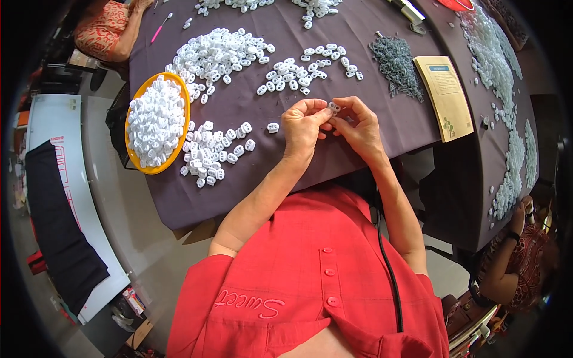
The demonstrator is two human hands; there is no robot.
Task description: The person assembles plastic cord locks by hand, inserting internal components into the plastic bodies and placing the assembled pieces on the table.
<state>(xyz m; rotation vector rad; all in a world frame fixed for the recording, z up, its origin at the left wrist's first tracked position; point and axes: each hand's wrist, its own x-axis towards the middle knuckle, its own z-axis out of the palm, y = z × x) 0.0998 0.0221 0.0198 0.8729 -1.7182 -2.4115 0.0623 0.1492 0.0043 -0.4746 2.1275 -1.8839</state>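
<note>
Close to the table's near edge, my left hand [302, 126] and my right hand [362, 127] meet, fingers closed. Between their fingertips they pinch a small white plastic piece [335, 107] with two dark holes, partly covered by the fingers. A single white piece [273, 127] lies just left of my left hand. Farther left is a heap of similar pieces [209, 152], beside an orange-rimmed basket [181, 140] piled with more. Beyond my hands, two-holed white pieces [285, 74] lie in a loose group.
A bigger white heap [221, 53] spreads farther back. To the right lie a grey heap of small parts [397, 62] and a tan booklet [444, 98]. Pale translucent parts [507, 161] cover the right-hand table. People sit at far left [104, 30] and lower right [507, 262].
</note>
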